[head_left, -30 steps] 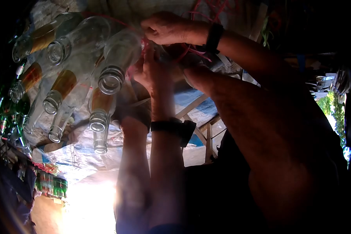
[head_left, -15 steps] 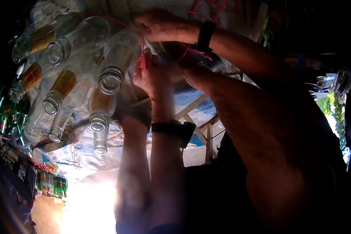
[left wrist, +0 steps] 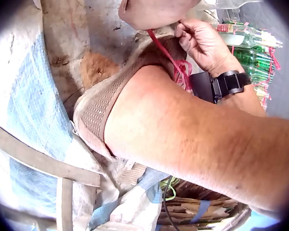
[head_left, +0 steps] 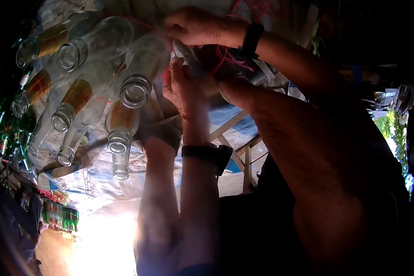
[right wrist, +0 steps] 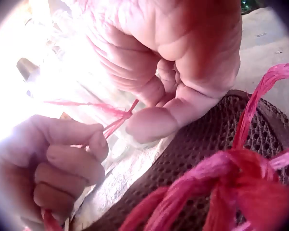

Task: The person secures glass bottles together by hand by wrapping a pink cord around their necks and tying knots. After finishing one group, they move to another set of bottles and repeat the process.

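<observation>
Toward the top of the head view, my two hands work close together on a red plastic string (right wrist: 116, 126). The left hand (head_left: 185, 87) pinches it between thumb and forefinger; in the right wrist view this left hand (right wrist: 62, 166) is at lower left. Just above it, the right hand (head_left: 193, 27) holds the string between thumb tip and fingers, seen large in the right wrist view. Beside the hands lies a bundle of clear glass bottles (head_left: 147, 57), necks toward me, some with orange labels. The string passes along the bundle's upper edge.
A bare leg (left wrist: 159, 106) in a brown mesh shoe (left wrist: 98, 113) crosses below the right hand. More red string (right wrist: 231, 178) hangs loose over the shoe. Green bottles (left wrist: 253, 62) stand behind. A wooden frame (head_left: 227, 126) and white-blue sheeting (left wrist: 36, 91) lie around.
One second ago the hands met at the string. The right hand has shifted up and away, and the left hand slightly down and right, leaving a small gap between them.
</observation>
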A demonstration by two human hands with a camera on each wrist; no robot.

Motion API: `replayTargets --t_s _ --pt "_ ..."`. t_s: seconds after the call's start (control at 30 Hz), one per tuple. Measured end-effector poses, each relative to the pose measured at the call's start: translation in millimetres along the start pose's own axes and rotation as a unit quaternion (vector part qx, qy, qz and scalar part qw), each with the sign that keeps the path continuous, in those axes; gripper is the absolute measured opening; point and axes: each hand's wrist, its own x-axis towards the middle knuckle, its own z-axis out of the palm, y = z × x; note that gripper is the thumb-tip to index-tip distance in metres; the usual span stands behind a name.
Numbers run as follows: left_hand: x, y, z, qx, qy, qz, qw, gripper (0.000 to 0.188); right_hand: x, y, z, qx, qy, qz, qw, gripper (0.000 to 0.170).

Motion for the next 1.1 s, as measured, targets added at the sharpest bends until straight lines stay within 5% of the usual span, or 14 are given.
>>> replayTargets --t_s 0.03,0.1,0.4,0.67,0.73,0.9,0.97,1.03,1.1 --pt "0 0 -1 0.008 0.002 0.005 1.000 0.015 0 5 4 0.000 0.000 0.000 1.000 0.011" --pt "1 2 -2 0.014 0.004 0.012 1.000 0.015 -1 11 10 -0.136 0.130 -0.178 0.966 0.011" --pt "-2 6 -1 -0.032 -0.009 0.034 0.999 0.022 -5 15 21 -0.139 0.148 -0.125 0.971 0.010" --pt "-2 0 8 -0.032 0.027 0.111 0.993 0.011 -2 18 23 -0.133 0.169 -0.191 0.958 0.006" --pt "-11 4 4 -0.019 0.007 0.062 0.998 0.006 -3 12 18 -0.119 0.132 -0.131 0.975 0.006" --pt "-25 10 3 0.006 -0.063 0.046 0.997 0.009 -30 10 13 -0.073 0.148 -0.200 0.966 0.009" --pt "-31 11 12 0.045 -0.073 0.130 0.988 0.015 -42 9 8 -0.091 0.122 -0.219 0.964 0.011" --pt "-28 6 10 0.139 -0.132 0.257 0.947 0.023 -56 4 3 0.026 0.013 -0.112 0.993 0.020" --pt "-25 0 10 0.183 -0.137 0.252 0.940 0.022 -69 -11 -3 0.070 -0.053 -0.002 0.996 0.027"
